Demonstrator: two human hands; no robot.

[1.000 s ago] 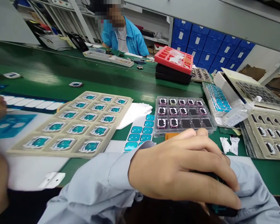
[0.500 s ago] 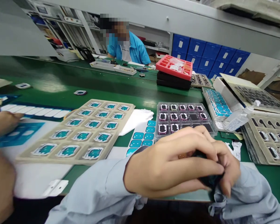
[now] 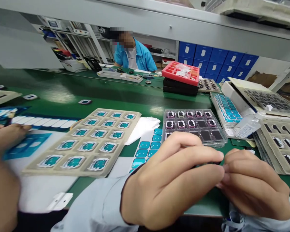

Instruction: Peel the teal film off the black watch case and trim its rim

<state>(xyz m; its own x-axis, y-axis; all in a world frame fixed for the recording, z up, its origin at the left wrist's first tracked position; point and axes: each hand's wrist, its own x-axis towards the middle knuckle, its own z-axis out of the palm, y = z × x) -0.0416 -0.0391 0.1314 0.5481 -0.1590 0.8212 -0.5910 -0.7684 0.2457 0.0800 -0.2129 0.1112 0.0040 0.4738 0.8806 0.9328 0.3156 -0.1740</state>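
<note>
My left hand (image 3: 176, 180), in a light blue-grey sleeve, is closed at the centre right. Its fingertips meet those of my right hand (image 3: 256, 183), which is closed in a pinch. A dark edge shows behind my left fingers, but the thing held is mostly hidden. Just beyond my hands lies a clear plastic tray (image 3: 222, 140) of purple-rimmed frames with black centres; some pockets hold no frame. Beside my left wrist is a sheet of teal stickers (image 3: 143, 145). Further left, a beige tray (image 3: 32, 170) carries several white-rimmed parts with teal faces.
At the far left, another person's hand (image 3: 8, 135) is over blue film sheets (image 3: 26, 146). A pump bottle (image 3: 250, 124) and stacked beige trays (image 3: 268, 141) stand at right. Across the green bench (image 3: 125, 96) sit a red tray (image 3: 181, 71) and a person in blue (image 3: 145, 58).
My right hand has turned and moved right and down, out from behind my left. The dark thing between my hands is now mostly hidden. The view has tilted slightly.
</note>
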